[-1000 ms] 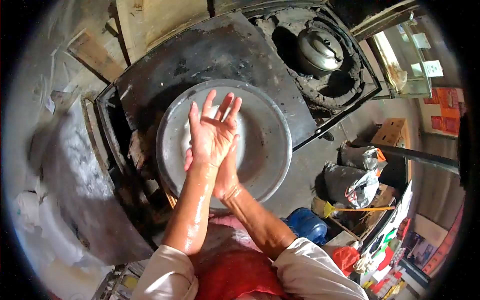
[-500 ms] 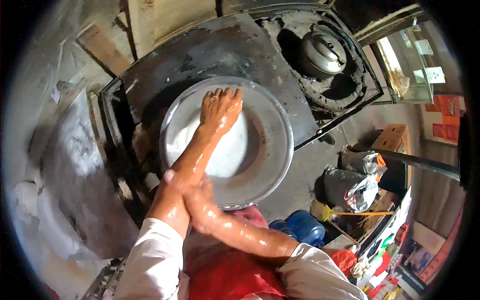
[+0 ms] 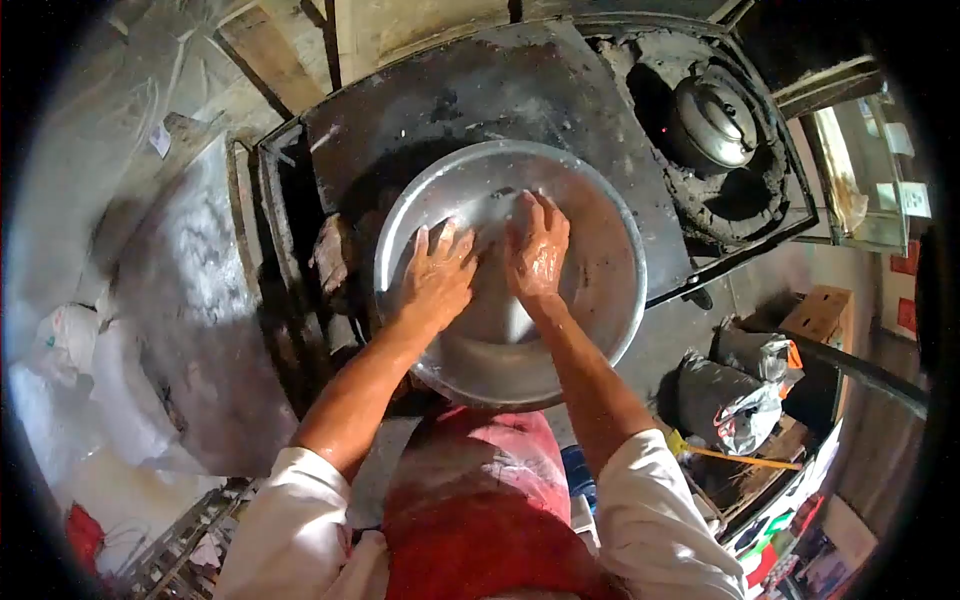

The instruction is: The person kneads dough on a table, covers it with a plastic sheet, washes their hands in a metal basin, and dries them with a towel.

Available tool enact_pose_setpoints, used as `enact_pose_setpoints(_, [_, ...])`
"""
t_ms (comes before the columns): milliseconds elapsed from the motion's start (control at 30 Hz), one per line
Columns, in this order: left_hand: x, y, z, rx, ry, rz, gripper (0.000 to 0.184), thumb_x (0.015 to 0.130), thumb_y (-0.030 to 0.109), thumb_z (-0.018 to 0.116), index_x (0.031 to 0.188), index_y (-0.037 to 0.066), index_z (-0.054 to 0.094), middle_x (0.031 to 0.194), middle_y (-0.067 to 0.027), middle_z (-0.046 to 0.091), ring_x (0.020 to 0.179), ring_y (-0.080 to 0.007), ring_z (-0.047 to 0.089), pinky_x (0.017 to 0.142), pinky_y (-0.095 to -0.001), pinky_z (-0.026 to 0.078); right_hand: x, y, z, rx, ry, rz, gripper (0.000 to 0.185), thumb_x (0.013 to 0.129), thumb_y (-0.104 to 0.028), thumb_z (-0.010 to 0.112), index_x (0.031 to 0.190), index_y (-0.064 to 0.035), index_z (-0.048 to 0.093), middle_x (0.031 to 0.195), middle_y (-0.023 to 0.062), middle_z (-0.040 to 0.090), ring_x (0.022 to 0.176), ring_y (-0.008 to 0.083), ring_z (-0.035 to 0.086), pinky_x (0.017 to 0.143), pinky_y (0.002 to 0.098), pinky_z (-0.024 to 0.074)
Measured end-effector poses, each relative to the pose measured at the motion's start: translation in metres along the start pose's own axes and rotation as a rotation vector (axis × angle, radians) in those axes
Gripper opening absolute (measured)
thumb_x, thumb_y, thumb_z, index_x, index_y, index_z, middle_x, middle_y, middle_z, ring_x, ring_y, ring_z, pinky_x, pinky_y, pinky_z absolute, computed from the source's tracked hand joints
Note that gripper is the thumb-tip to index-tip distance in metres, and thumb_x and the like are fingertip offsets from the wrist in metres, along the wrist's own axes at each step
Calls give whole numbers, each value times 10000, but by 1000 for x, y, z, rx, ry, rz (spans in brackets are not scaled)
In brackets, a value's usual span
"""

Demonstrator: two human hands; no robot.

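Observation:
A wide metal basin [image 3: 605, 235] sits partly on the dark tabletop, just in front of my body. Both my hands are over its inside. Toward its left side, my left hand [image 3: 440, 275] has its wet fingers spread apart and holds nothing. To the right of it, my right hand [image 3: 538, 248] is also wet, fingers apart and slightly bent downward, with nothing seen in it. How far the fingertips touch the basin's bottom or any water there, I cannot tell. Both forearms are bare below rolled white sleeves.
A lidded metal pot [image 3: 712, 120] rests on the stove [image 3: 740, 205] at the back right. Plastic-bagged bundles [image 3: 730, 400] and a cardboard box [image 3: 815, 312] stand on the right. Wooden boards [image 3: 265, 55] lean at the back left. Red cloth [image 3: 475, 540] covers my front.
My right hand has left my left forearm and moved forward into the basin. My left hand has drawn back slightly and spread its fingers. The view has shifted.

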State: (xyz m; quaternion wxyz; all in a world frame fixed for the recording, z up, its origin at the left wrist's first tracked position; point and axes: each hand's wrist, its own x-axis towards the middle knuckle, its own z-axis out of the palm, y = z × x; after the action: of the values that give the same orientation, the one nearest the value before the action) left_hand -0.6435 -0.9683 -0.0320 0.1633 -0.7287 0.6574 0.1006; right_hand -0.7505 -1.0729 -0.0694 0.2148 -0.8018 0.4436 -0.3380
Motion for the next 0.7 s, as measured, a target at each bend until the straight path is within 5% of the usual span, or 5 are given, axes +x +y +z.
enact_pose_setpoints(133, [-1, -19, 71, -660, -110, 92, 583, 957, 391, 449, 1492, 181, 348, 1580, -43, 256, 1470, -287, 170, 1171, -564, 101, -24, -42, 12, 792, -364, 629, 316, 986, -220, 505, 1076, 47, 647, 1010, 237, 652, 1014, 350, 599, 909, 437, 447])
enact_pose_setpoints(367, [-12, 15, -2, 351, -43, 95, 617, 966, 375, 392, 1503, 92, 283, 1579, -94, 249, 1477, -304, 145, 1182, -559, 88, -63, -87, -20, 259, -310, 30, 630, 925, -325, 554, 1419, 23, 375, 1427, 369, 343, 1362, 482, 315, 1144, 499, 242])
enact_pose_setpoints(500, [-23, 34, 27, 432, -50, 60, 589, 968, 384, 397, 1468, 76, 352, 1562, -131, 272, 1463, -337, 162, 1187, -535, 98, -11, -75, -25, 642, -696, 677, 703, 921, -378, 524, 1472, -4, 301, 1485, 334, 271, 1400, 441, 261, 1149, 552, 191])
enact_pose_setpoints(567, [-30, 9, -5, 158, 75, 69, 578, 969, 388, 399, 1450, 67, 387, 1554, -149, 283, 1456, -354, 170, 1190, -523, 104, -44, -104, -33, 199, -645, 13, 765, 892, -412, 516, 1492, -16, 254, 1511, 333, 224, 1423, 462, 206, 1160, 581, 132])
enact_pose_setpoints(700, [-20, 30, 17, 102, -38, 53, 550, 977, 388, 386, 1439, 88, 403, 1527, -111, 341, 1444, -315, 218, 1162, -600, 113, -56, -97, -30, 196, -545, 38, 716, 898, -439, 520, 1472, -53, 332, 1532, 276, 244, 1407, 450, 257, 1136, 545, 243])
